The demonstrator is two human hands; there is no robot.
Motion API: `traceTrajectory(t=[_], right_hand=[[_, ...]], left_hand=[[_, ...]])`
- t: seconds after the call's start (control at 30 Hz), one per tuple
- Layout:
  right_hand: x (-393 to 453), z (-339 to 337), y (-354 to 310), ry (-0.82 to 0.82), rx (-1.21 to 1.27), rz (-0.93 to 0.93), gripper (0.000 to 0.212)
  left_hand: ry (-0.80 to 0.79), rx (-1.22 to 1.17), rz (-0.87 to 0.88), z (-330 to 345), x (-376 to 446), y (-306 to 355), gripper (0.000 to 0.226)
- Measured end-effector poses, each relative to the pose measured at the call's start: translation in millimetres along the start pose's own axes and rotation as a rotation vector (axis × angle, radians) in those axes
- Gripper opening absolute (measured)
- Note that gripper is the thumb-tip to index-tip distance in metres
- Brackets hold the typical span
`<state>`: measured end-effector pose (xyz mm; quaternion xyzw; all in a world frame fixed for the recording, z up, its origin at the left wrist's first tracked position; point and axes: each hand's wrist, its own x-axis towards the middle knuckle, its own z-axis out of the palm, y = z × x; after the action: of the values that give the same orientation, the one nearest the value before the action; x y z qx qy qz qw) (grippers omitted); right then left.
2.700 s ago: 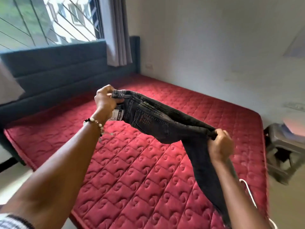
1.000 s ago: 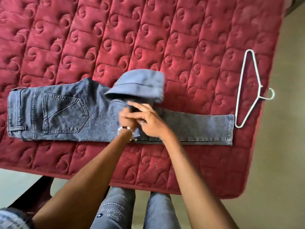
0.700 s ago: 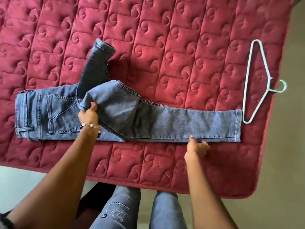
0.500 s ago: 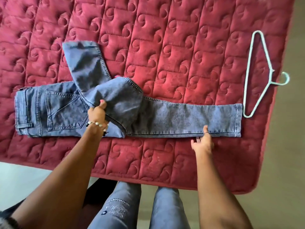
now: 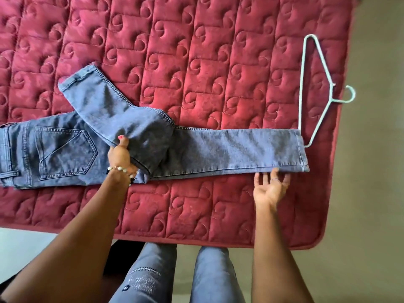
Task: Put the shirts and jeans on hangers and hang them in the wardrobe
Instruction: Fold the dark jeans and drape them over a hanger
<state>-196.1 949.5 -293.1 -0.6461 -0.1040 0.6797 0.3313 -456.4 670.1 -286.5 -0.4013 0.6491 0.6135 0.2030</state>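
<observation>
Jeans: a pair of grey-blue jeans lies flat across the red quilted mattress, waistband at the left edge of the view, back pocket facing up, one leg stretched out to the right.
Folded leg: the other leg is doubled back over the jeans and points up and to the left, its hem lying on the mattress just above the seat of the jeans.
Left hand: the left hand grips the fold of the doubled leg, thumb on top of the cloth and the fingers curled under it; a beaded bracelet sits on its wrist.
Right hand: the right hand lies palm up on the mattress just below the stretched leg, near its hem; the fingers are straight and spread, their tips touching the lower edge of the cloth. It holds nothing.
Hanger: a pale wire hanger lies on the mattress just right of the jeans, its lower corner touching or nearly touching the hem of the stretched leg, its hook reaching past the mattress edge.
Mattress edge: the near edge of the mattress runs below the jeans; the person's knees, in jeans too, show beneath it.
Floor: a beige floor lies right of the mattress.
</observation>
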Motion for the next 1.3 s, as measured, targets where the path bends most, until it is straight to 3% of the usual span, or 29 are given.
traceTrajectory(t=[0.1,0.17,0.27,0.4,0.5,0.57,0.67,0.7,0.77,0.83,0.93,1.07,1.13,1.2,1.3], right_hand=[[13,8,-19,0.027,0.078,0.019,0.06],[31,11,-32,0.052,-0.012,0.024,0.054],[53,10,-40,0.098,-0.131,-0.02,0.046],[55,7,-42,0.312,-0.137,-0.096,0.037],[56,-6,-30,0.441,-0.234,-0.245,0.027],[71,-23,-12,0.335,-0.445,-0.327,0.025],[46,-22,7,0.045,-0.739,-0.347,0.011],[35,-17,10,-0.07,-0.787,-0.333,0.009],[24,-10,17,-0.228,-0.821,-0.313,0.012],[19,-1,15,-0.149,-0.744,-0.284,0.021],[14,19,-3,0.088,-0.306,-0.071,0.023],[19,21,-25,-0.007,0.093,0.078,0.05],[22,25,-42,-0.131,0.227,0.032,0.067],[21,37,-58,-0.234,0.108,-0.059,0.063],[36,42,-74,-0.142,-0.182,-0.251,0.03]], left_hand=[[-0.048,-0.035,0.003,9,-6,-7,0.05],[-0.12,-0.093,-0.035,13,-9,-14,0.061],[-0.206,-0.171,-0.129,21,-27,-15,0.05],[-0.338,-0.24,-0.189,35,-52,-19,0.052],[-0.358,-0.166,-0.089,53,-74,-29,0.053],[-0.323,0.176,0.199,67,-89,-43,0.041],[-0.436,1.353,0.898,83,-109,-79,0.039],[-0.519,1.647,1.005,87,-119,-91,0.049],[-0.687,1.984,1.094,93,-130,-115,0.064],[-0.8,2.156,1.068,99,-138,-136,0.056],[-0.781,2.1,0.887,107,-149,-151,0.064],[-0.756,1.912,0.72,101,-147,-150,0.072],[-0.755,1.838,0.695,96,-139,-145,0.077],[-0.765,1.813,0.711,95,-133,-140,0.079],[-0.775,1.865,0.773,103,-131,-136,0.086]])
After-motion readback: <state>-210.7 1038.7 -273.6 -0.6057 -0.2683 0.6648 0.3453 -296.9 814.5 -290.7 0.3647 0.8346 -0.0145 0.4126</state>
